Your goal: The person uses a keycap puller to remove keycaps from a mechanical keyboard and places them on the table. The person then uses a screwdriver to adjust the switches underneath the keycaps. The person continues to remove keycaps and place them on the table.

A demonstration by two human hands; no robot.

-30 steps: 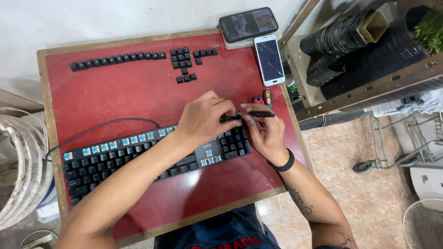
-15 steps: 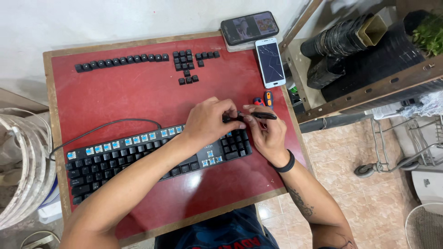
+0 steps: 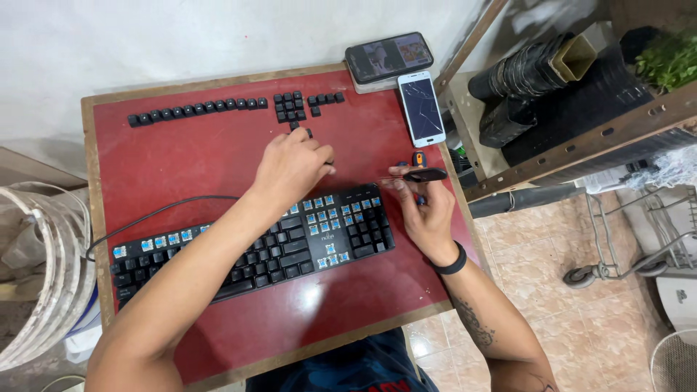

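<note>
The left hand [image 3: 290, 168] hovers over the red table [image 3: 181, 160] just beyond the black keyboard [image 3: 254, 247], fingers curled near the loose keycaps [image 3: 294, 109] lined up at the far edge; I cannot tell whether it grips anything. The right hand [image 3: 428, 214] clasps a black key puller [image 3: 421, 175] at the keyboard's right end, near a white phone [image 3: 421, 109]

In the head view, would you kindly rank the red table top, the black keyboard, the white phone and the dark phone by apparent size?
1. red table top
2. black keyboard
3. and 4. white phone and dark phone: they look about alike, so I would not rank them.
</note>
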